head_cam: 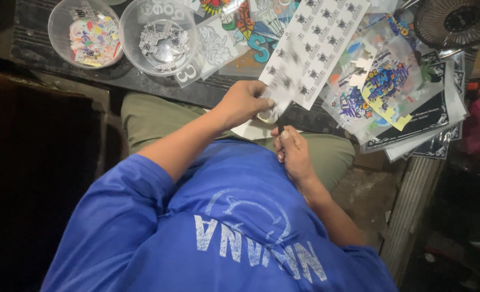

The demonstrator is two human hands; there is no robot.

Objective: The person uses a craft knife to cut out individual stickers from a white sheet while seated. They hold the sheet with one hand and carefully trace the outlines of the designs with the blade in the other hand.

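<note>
The left hand (245,103) is closed in a pinch on the lower edge of a white sticker sheet (310,46) printed with rows of small black designs; the sheet runs up and away from it over the desk (110,75). Just below, the right hand (291,148) is curled around scissors (279,121), the blades meeting the sheet beside the left fingers. Up beyond the left hand stand two clear bowls (159,35) of cut stickers, and colourful sticker sheets (383,89) lie off past the right hand.

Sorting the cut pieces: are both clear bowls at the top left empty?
No, both clear bowls hold cut stickers, colourful in the left one, black-and-white in the right.
</note>
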